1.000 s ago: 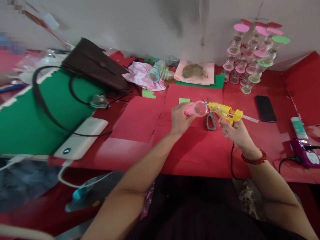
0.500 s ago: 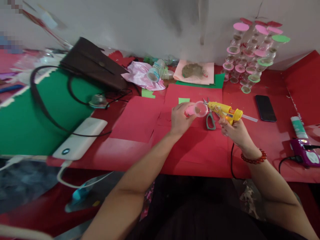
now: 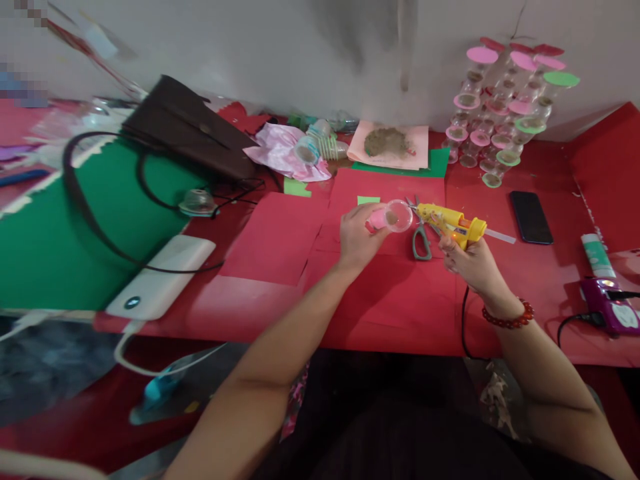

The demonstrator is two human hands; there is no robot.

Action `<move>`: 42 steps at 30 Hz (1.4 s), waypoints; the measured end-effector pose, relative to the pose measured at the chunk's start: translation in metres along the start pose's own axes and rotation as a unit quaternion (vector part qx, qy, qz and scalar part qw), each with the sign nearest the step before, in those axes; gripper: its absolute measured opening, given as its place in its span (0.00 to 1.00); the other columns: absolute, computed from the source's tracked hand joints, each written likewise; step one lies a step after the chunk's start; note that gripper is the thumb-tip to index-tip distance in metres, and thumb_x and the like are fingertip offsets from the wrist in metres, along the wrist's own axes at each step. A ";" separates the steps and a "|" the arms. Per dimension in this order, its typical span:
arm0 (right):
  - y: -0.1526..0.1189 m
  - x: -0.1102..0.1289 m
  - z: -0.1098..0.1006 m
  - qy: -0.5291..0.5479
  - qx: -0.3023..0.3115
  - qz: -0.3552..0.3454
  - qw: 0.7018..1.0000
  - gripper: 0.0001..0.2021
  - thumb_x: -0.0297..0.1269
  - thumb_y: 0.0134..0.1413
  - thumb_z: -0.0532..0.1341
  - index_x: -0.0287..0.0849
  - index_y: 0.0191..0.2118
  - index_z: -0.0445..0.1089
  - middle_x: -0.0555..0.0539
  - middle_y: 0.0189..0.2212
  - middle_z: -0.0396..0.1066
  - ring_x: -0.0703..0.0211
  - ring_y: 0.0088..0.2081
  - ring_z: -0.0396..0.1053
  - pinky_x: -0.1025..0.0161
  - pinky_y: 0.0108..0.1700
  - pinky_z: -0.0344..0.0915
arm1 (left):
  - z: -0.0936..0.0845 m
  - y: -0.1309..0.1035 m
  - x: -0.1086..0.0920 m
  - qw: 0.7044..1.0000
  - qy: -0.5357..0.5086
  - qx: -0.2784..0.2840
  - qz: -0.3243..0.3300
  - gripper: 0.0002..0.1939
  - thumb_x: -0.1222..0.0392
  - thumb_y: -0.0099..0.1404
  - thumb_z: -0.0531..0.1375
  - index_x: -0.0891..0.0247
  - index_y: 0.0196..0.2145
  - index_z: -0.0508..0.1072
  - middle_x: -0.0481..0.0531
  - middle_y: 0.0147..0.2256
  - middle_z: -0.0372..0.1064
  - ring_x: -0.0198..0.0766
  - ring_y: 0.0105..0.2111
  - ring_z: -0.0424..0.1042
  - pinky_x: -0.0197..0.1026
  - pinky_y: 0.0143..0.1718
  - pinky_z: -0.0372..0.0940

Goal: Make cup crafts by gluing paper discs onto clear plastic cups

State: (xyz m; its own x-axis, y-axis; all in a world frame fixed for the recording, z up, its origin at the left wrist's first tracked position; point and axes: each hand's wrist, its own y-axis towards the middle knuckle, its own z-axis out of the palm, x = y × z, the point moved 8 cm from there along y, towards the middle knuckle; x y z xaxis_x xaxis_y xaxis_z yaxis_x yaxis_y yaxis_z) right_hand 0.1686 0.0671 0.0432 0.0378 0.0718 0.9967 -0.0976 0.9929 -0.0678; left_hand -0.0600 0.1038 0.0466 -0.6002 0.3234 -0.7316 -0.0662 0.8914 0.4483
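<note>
My left hand (image 3: 361, 235) is closed around a clear plastic cup (image 3: 399, 216) with pink at its base; the round rim faces right. In my right hand (image 3: 467, 261) is a yellow glue gun (image 3: 453, 223), its nozzle pointing left near the cup's rim. A clear glue stick (image 3: 501, 237) pokes out of the gun's back, and a small orange light shows on its side. Scissors (image 3: 421, 241) with grey handles lie on the red paper (image 3: 380, 287) between my hands. A small green paper piece (image 3: 369, 199) lies behind the cup.
Joined clear cups (image 3: 481, 137) with pink and green discs stand at the back right. A phone (image 3: 531, 217) and purple power adapter (image 3: 611, 305) lie right. At left are a brown bag (image 3: 187, 127), white power bank (image 3: 163, 279) and green board (image 3: 90, 220).
My left hand and the cup have shifted slightly left, widening the gap to the glue gun's nozzle. My right hand has barely moved.
</note>
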 end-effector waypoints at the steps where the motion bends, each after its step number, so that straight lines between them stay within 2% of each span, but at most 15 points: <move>1: 0.000 0.000 0.000 -0.001 0.000 0.002 1.000 0.27 0.61 0.44 0.75 0.47 0.29 0.63 0.61 0.15 0.57 0.73 0.14 0.50 0.67 0.16 0.50 | 0.000 0.000 0.000 1.000 -0.001 0.000 -0.003 0.20 0.68 0.55 0.74 0.55 0.45 0.81 0.52 0.51 0.82 0.49 0.52 0.80 0.52 0.59 0.71; 7: -0.002 0.002 0.001 0.001 -0.004 0.008 1.000 0.27 0.61 0.43 0.76 0.46 0.29 0.63 0.62 0.15 0.56 0.73 0.15 0.49 0.68 0.17 0.50 | -0.002 0.000 0.006 1.000 -0.005 -0.015 -0.016 0.19 0.66 0.55 0.75 0.53 0.44 0.81 0.51 0.50 0.82 0.48 0.51 0.80 0.52 0.58 0.72; 12: -0.002 0.000 0.001 -0.012 -0.016 0.014 1.000 0.25 0.58 0.44 0.75 0.45 0.33 0.67 0.62 0.16 0.57 0.73 0.15 0.49 0.67 0.17 0.49 | -0.005 0.001 0.010 0.999 -0.015 -0.032 -0.029 0.20 0.64 0.55 0.75 0.54 0.45 0.81 0.51 0.49 0.82 0.49 0.51 0.80 0.52 0.58 0.73; 15: -0.003 0.000 0.002 -0.016 -0.007 0.016 1.000 0.23 0.56 0.46 0.74 0.44 0.36 0.68 0.62 0.17 0.57 0.73 0.15 0.49 0.67 0.17 0.49 | -0.007 0.002 0.010 0.999 -0.021 -0.038 -0.031 0.18 0.63 0.56 0.74 0.54 0.45 0.81 0.52 0.49 0.83 0.48 0.51 0.80 0.52 0.58 0.73; 26: -0.009 0.003 0.008 -0.055 0.016 0.003 0.998 0.19 0.53 0.50 0.71 0.44 0.36 0.69 0.61 0.17 0.56 0.72 0.15 0.51 0.67 0.17 0.50 | -0.008 0.004 0.016 0.997 -0.028 -0.046 -0.047 0.18 0.63 0.56 0.73 0.54 0.45 0.80 0.50 0.48 0.83 0.47 0.50 0.80 0.51 0.59 0.73; 30: -0.012 0.002 0.014 -0.054 0.030 0.003 0.998 0.18 0.51 0.52 0.71 0.45 0.40 0.70 0.63 0.16 0.52 0.71 0.15 0.50 0.67 0.17 0.50 | -0.008 0.004 0.020 0.997 -0.014 -0.049 -0.064 0.20 0.62 0.56 0.73 0.54 0.46 0.80 0.52 0.50 0.82 0.48 0.52 0.79 0.52 0.60 0.72; 33: -0.014 0.005 0.019 -0.055 0.044 -0.013 0.997 0.18 0.51 0.53 0.71 0.45 0.42 0.70 0.63 0.17 0.54 0.70 0.16 0.49 0.66 0.17 0.51 | -0.009 0.004 0.021 0.996 -0.010 -0.050 -0.070 0.20 0.60 0.56 0.74 0.54 0.47 0.80 0.53 0.51 0.81 0.49 0.53 0.79 0.53 0.60 0.71; 42: -0.016 0.010 0.022 -0.067 0.053 -0.015 0.996 0.18 0.52 0.53 0.71 0.44 0.41 0.71 0.62 0.16 0.56 0.70 0.16 0.51 0.67 0.17 0.52 | -0.009 0.004 0.021 0.996 -0.011 -0.047 -0.078 0.19 0.60 0.57 0.73 0.54 0.46 0.80 0.52 0.51 0.82 0.50 0.53 0.79 0.53 0.60 0.71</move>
State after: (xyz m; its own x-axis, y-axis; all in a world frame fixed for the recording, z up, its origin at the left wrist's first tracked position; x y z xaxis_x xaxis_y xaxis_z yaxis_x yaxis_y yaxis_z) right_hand 0.1491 0.0494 0.0549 -0.0906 0.0210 0.9957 -0.2035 0.9783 -0.0392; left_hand -0.0798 0.1114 0.0378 -0.5587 0.1905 -0.8072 -0.2321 0.8984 0.3727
